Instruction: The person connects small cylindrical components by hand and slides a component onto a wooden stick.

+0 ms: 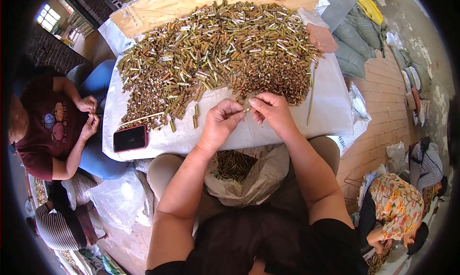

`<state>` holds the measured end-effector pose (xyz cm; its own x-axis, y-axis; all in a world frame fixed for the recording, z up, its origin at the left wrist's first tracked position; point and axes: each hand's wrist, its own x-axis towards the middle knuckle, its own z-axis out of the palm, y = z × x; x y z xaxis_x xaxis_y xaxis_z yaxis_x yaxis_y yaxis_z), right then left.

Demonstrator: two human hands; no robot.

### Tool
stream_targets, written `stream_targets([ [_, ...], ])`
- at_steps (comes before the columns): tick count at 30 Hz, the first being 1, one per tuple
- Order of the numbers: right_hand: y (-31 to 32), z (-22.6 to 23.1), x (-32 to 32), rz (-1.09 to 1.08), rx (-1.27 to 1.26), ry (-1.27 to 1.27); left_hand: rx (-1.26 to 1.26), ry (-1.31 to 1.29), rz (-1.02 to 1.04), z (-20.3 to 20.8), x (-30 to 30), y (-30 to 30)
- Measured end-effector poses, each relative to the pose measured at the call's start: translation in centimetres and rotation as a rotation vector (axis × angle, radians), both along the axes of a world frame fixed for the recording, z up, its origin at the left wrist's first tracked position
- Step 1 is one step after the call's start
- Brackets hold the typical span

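The left hand (221,120) and right hand (271,110) both pinch one small brass metal tube (247,109) with their fingers, above the white-covered tabletop (268,126).

A low table (330,107) draped in white woven sheeting is carrying a broad heap of small brass tubes (215,50), which is serving as the landmark here. Beyond the heap a bare wooden board (191,2) is lying, and to its right edge a reddish block (322,38) is sitting. Near the heap's lower left corner a phone in a red case (130,138) is resting beside a thin wooden stick (141,119), while another stick (312,95) is lying along its right side.
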<state>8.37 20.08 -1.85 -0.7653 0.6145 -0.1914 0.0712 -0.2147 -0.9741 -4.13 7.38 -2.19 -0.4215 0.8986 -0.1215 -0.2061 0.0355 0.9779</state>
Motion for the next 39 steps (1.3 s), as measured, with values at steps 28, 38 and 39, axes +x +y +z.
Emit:
stream_targets([
  [28, -0.6, -1.9, -0.5, 0.037, 0.053, -0.065, -0.151, 0.150, 0.189, -0.9, -1.4, 0.2],
  [38, -1.3, -1.0, -0.4, -0.045, -0.061, 0.071, 0.047, -0.581, 0.117, -0.2, -0.1, 0.3],
  [39, -1.2, -1.1, -0.4, -0.057, -0.054, 0.075, 0.047, -0.581, 0.116, -0.2, 0.0, 0.4],
])
